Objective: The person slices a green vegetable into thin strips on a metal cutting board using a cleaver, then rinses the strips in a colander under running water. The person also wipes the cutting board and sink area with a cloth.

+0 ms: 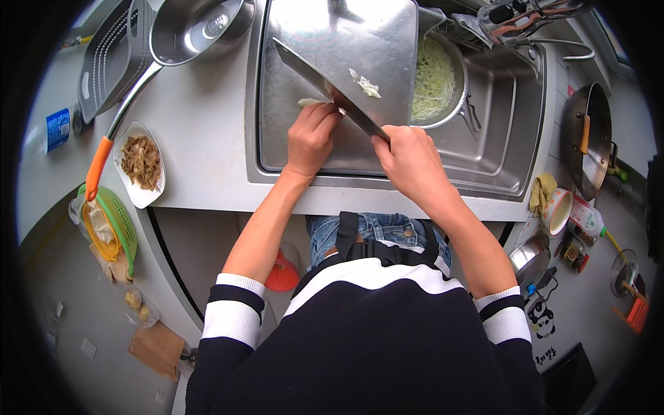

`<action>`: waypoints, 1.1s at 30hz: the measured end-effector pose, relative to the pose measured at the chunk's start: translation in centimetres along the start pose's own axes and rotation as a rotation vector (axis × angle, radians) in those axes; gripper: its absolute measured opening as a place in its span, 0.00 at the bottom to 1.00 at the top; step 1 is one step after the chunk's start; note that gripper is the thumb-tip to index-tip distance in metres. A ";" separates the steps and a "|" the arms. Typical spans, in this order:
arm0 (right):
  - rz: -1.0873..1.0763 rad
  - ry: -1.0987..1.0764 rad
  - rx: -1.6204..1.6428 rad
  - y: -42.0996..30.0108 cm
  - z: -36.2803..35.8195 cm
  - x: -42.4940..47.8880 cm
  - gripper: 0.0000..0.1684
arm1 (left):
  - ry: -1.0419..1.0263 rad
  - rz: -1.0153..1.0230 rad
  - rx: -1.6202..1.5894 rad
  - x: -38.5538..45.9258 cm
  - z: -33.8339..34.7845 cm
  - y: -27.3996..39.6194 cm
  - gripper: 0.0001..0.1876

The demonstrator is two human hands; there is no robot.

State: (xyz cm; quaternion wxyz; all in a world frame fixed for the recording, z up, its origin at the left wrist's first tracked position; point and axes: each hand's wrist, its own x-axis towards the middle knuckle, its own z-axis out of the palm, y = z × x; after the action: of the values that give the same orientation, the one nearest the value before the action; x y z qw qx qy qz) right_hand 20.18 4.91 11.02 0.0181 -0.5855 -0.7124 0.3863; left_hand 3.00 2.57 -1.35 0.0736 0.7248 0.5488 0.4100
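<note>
My right hand (pixel 412 161) grips a wide-bladed kitchen knife (pixel 332 91) by its handle end. The blade slants up and left across a stainless steel board (pixel 295 145). Curled fingers of my left hand (pixel 313 137) press a small pale vegetable piece (pixel 341 110) down against the board, right beside the blade; most of it is hidden under the fingers. Another pale piece (pixel 308 102) shows just past the knuckles. Beyond the knife, on its right side, lies a small pile of chopped white bits (pixel 369 88).
Right of the board, a pot of pale green shreds (pixel 434 83) sits in the steel sink (pixel 482 155). Leftward are a white dish of brown sliced food (pixel 141 162), a steel pan with orange handle (pixel 98 166), a grey perforated basket (pixel 111 67) and a green colander (pixel 122 223). A wok (pixel 586 140) stands far right.
</note>
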 end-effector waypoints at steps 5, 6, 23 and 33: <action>-0.002 -0.024 -0.013 0.7 0.9 0.8 0.14 | -0.013 -0.014 -0.009 -0.2 0.1 -0.1 0.10; -0.007 -0.008 -0.030 0.6 1.3 1.0 0.13 | -0.016 -0.018 -0.008 -0.2 0.0 -0.2 0.10; -0.027 0.041 -0.001 0.2 0.7 -0.6 0.12 | 0.015 -0.001 0.135 -0.1 -2.2 -0.5 0.11; -0.076 0.060 -0.025 -0.1 1.2 -1.0 0.10 | 0.000 0.016 0.147 -0.1 -1.6 -0.8 0.10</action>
State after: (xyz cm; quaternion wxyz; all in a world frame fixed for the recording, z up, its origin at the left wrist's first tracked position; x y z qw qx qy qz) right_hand 19.82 3.41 10.66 0.0467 -0.5693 -0.7382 0.3589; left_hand 1.30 2.22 -0.84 0.0168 0.7325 0.5717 0.3691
